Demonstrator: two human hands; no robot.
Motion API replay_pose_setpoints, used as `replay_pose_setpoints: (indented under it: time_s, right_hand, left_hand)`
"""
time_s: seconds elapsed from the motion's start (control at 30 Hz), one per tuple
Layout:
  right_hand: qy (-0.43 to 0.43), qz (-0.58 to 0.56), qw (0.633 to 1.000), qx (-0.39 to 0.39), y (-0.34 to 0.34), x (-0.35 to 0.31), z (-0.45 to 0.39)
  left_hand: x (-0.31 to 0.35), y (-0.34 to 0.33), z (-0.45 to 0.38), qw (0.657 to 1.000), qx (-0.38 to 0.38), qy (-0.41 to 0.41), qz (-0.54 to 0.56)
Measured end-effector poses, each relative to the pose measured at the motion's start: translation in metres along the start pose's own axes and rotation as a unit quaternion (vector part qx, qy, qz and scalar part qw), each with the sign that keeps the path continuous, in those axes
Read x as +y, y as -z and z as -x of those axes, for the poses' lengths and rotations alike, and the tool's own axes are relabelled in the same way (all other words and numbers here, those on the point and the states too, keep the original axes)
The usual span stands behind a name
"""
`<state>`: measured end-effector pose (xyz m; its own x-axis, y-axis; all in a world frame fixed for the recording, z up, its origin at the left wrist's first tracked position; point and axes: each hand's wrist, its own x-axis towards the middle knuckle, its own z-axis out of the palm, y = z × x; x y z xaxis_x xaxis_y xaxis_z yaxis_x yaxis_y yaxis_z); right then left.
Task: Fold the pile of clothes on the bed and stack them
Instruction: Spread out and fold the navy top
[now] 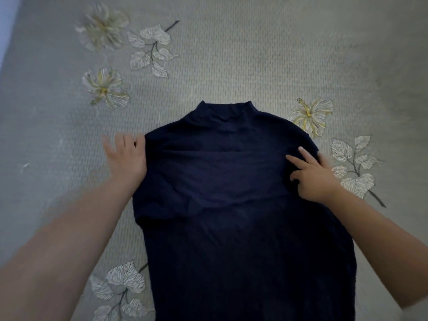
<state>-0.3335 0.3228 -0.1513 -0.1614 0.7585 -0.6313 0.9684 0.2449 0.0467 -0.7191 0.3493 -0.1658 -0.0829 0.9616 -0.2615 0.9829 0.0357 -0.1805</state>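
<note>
Bedroom at home: floral bedspread [231, 54] underneath.

One dark navy top [240, 205], one flowered bedspread [231, 54], and two hands: left [126, 156], right [310, 174].

You are looking down at a bed [231, 54] that fills nearly the whole view, covered in a grey-green bedspread [266, 42] with a fine ribbed weave. Pale printed flowers [311, 117] and veined leaves [150, 52] are scattered across it. At the far left edge you see a light bluish strip [7, 24]. The light is dim and soft.
</note>
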Motion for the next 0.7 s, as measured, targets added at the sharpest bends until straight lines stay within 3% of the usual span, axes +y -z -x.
replay_pose_setpoints:
  time_s: [0.1,0.17,0.2,0.27,0.33,0.43,0.5,0.6,0.7]
  right_hand:
    - [-0.038,-0.153,0.981,0.111,-0.009,-0.007,0.0]
    - [-0.067,-0.16,0.969,0.175,-0.017,-0.01,0.006]
    - [-0.072,-0.141,0.974,0.16,-0.023,-0.011,0.008]
    - [-0.081,-0.115,0.988,0.068,-0.034,-0.011,0.013]
    - [-0.079,-0.161,0.983,0.041,-0.038,-0.002,0.015]
    - [-0.066,-0.266,0.951,0.141,-0.033,0.017,0.037]
    - [-0.115,-0.291,0.936,0.161,-0.038,0.027,0.07]
    - [-0.198,-0.285,0.933,0.096,-0.077,0.028,0.127]
    - [-0.296,-0.327,0.897,0.011,-0.132,0.014,0.184]
  left_hand:
    - [0.025,-0.011,0.032,0.98,0.114,-0.078,0.14]
    - [0.042,-0.02,0.063,0.965,0.096,-0.183,0.159]
    - [0.047,-0.026,0.077,0.966,0.028,-0.21,0.15]
    - [0.047,-0.044,0.098,0.97,-0.124,-0.182,0.107]
    - [0.039,-0.065,0.104,0.972,-0.178,-0.14,0.063]
    - [0.04,-0.068,0.105,0.973,-0.175,-0.135,0.06]
    - [0.049,-0.06,0.112,0.977,-0.147,-0.139,0.062]
    - [0.082,-0.049,0.135,0.973,-0.074,-0.187,0.111]
    - [0.134,-0.045,0.167,0.96,-0.093,-0.233,0.125]
